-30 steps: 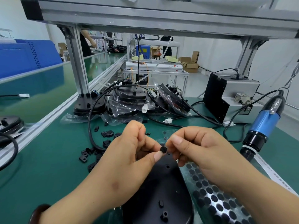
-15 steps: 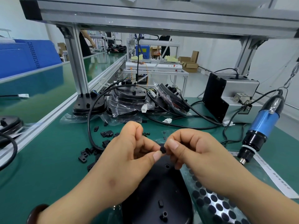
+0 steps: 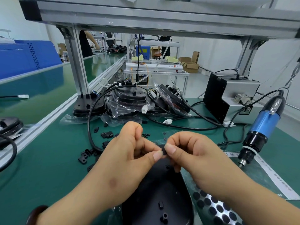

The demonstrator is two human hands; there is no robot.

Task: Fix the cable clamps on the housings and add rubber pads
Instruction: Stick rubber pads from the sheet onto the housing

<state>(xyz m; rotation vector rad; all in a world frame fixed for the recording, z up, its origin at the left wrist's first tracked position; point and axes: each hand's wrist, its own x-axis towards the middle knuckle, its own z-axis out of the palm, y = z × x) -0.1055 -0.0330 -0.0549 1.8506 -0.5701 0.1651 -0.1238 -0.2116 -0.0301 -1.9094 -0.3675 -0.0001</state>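
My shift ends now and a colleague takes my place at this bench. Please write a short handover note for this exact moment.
Hands: left hand and right hand both pinch one black rubber pad between fingertips, above the housing in front.
Things: pad sheet right of the housing, many pads on it; loose cable clamps on the mat to the left; screwdriver hangs at the right, no hand on it.
Done: one pad in the fingers.
Left: stick it on the housing; whether a clamp is fixed there cannot be told.

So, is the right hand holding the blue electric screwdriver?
No, the blue electric screwdriver hangs apart from the right hand, which pinches a small black rubber pad with the left hand.
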